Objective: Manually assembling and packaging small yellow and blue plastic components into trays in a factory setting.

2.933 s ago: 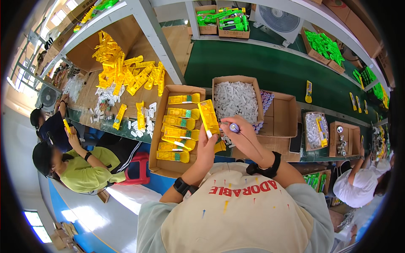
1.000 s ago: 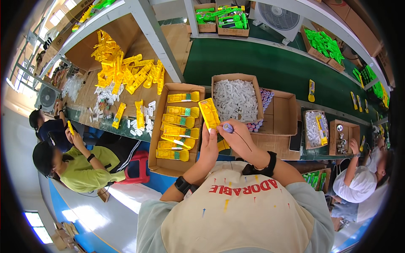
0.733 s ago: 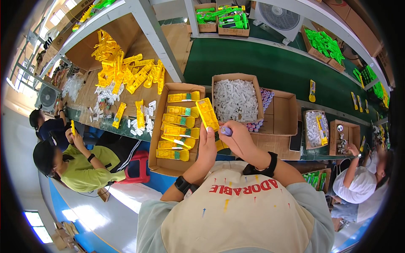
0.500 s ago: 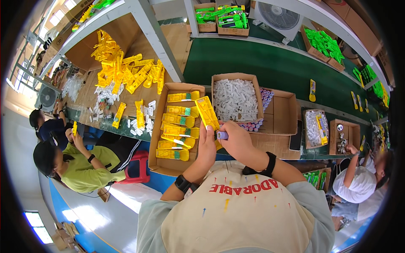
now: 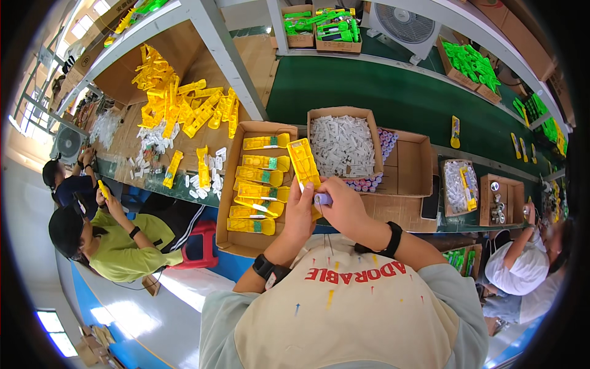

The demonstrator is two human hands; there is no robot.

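My left hand is closed around the lower end of a yellow plastic casing, held tilted with its hollow, ribbed inside facing up. Close against it, my right hand grips a lilac cylindrical battery, one end poking out past the fingers. Thin dark wires hang below the hands. To the left, a cardboard tray contains several yellow casings with green parts in them. Beyond my hands stands a box of small white plastic pieces.
More lilac cylinders lie in an open carton to the right, beside a dark phone. Loose yellow casings are heaped at the far left. A metal post rises ahead. Co-workers sit on the left and right.
The yellow casing has turned slightly more upright and shifted a little. Both hands keep their grip, with the battery still against the casing's lower end.
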